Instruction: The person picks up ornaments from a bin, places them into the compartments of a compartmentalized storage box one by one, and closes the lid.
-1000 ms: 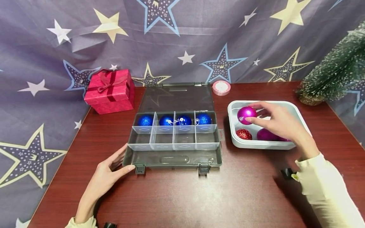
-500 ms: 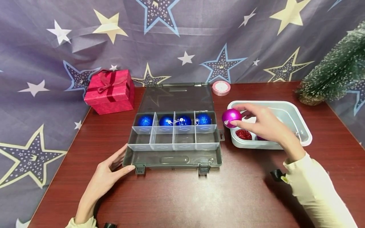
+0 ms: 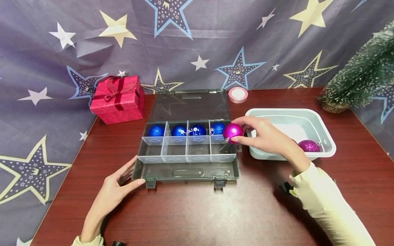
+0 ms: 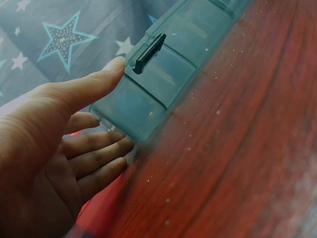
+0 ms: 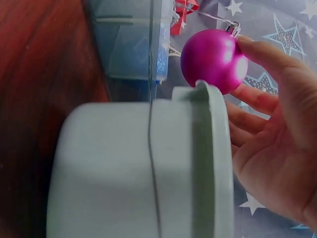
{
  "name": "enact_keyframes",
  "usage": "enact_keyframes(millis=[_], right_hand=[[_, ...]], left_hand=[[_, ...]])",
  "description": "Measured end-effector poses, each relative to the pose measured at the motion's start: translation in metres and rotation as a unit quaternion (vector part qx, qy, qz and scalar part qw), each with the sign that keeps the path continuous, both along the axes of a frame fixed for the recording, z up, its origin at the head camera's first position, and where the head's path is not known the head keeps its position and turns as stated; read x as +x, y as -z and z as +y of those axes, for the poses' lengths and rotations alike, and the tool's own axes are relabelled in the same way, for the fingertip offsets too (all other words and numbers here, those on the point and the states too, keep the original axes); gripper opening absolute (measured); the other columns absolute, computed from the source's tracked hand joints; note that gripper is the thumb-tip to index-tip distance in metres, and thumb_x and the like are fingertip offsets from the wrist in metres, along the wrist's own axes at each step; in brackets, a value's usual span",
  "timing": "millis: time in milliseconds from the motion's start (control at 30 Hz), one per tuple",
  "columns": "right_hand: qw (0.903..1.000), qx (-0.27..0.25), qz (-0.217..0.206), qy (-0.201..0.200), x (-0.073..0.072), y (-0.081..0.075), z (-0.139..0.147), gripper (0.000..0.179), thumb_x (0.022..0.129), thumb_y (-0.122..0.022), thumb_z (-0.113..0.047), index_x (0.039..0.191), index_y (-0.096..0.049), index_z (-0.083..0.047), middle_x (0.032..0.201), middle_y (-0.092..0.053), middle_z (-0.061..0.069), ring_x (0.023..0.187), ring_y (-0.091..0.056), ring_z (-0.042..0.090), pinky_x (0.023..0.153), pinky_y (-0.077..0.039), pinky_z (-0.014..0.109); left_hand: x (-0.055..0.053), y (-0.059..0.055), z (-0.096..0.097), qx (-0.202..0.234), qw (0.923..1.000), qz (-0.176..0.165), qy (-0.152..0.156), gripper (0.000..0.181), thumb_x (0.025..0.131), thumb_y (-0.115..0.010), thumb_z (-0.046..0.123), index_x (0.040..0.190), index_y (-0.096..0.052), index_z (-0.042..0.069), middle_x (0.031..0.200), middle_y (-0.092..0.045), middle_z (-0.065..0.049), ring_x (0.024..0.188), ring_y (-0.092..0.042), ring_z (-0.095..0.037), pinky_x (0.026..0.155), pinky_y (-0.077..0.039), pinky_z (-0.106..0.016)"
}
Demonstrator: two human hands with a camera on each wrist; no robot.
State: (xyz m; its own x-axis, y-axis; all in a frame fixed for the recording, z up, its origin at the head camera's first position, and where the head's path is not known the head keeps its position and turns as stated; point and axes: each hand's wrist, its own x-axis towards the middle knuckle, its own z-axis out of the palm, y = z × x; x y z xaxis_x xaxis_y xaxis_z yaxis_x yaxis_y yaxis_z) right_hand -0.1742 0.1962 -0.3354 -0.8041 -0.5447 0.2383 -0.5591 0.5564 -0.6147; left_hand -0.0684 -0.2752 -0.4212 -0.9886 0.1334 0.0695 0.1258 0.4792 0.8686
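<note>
My right hand (image 3: 261, 135) pinches a magenta bauble (image 3: 233, 131) (image 5: 214, 60) just above the right edge of the open grey organiser case (image 3: 184, 172), by its back-right compartment. Several blue baubles (image 3: 157, 130) fill the case's back row; the front row of compartments (image 3: 198, 149) holds nothing. My left hand (image 3: 118, 186) (image 4: 64, 129) rests with straight fingers against the case's front-left corner, thumb by the latch (image 4: 148, 52). Another magenta bauble (image 3: 309, 146) lies in the pale tray (image 3: 323, 130) (image 5: 138, 168) to the right.
A red gift box (image 3: 118, 98) stands at the back left of the dark wooden table (image 3: 246, 212). A pink ribbon roll (image 3: 238, 94) lies behind the case, a small frosted tree (image 3: 360, 77) at the back right. A star-printed cloth (image 3: 197, 41) hangs behind.
My right hand has carried the magenta bauble leftward out of the tray to the case's right edge. The left hand has stayed put.
</note>
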Motion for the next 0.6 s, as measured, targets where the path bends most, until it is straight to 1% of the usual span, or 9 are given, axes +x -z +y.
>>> enact_keyframes(millis=[233, 333, 467, 600], right_hand=[[0.9999, 0.004, -0.01, -0.009, 0.0, 0.004, -0.009, 0.047, 0.09, -0.084, -0.021, 0.13, -0.067, -0.004, 0.105, -0.071, 0.002, 0.097, -0.066, 0.017, 0.085, -0.055, 0.043], [0.9998, 0.008, -0.017, -0.011, 0.0, 0.005, -0.011, 0.046, 0.091, -0.083, -0.023, 0.13, -0.067, -0.003, 0.107, -0.071, 0.003, 0.097, -0.066, 0.018, 0.087, -0.055, 0.043], [0.9994, 0.003, -0.031, -0.012, 0.0, 0.005, -0.013, 0.045, 0.093, -0.082, -0.022, 0.129, -0.066, -0.001, 0.109, -0.072, 0.008, 0.099, -0.067, 0.021, 0.091, -0.055, 0.044], [0.9992, -0.004, -0.04, -0.003, 0.001, 0.005, -0.01, 0.044, 0.093, -0.081, -0.022, 0.129, -0.066, -0.003, 0.109, -0.072, 0.01, 0.1, -0.068, 0.02, 0.092, -0.055, 0.044]], left_hand=[[0.0, 0.0, 0.0, 0.0, 1.0, -0.004, -0.001, 0.073, 0.093, -0.081, 0.014, 0.157, -0.047, 0.015, 0.139, -0.063, -0.015, 0.12, -0.061, -0.002, 0.095, -0.048, -0.013], [0.0, -0.001, 0.0, -0.001, 1.0, -0.004, -0.002, 0.073, 0.093, -0.081, 0.015, 0.157, -0.047, 0.016, 0.138, -0.063, -0.015, 0.12, -0.061, -0.002, 0.095, -0.048, -0.013], [0.0, -0.001, 0.001, -0.006, 1.0, -0.003, -0.004, 0.073, 0.093, -0.081, 0.015, 0.157, -0.047, 0.016, 0.138, -0.063, -0.015, 0.119, -0.061, -0.001, 0.095, -0.047, -0.012], [0.0, 0.0, 0.0, -0.011, 0.9999, -0.002, -0.005, 0.073, 0.093, -0.081, 0.016, 0.157, -0.047, 0.016, 0.138, -0.064, -0.014, 0.119, -0.061, 0.0, 0.095, -0.047, -0.012]])
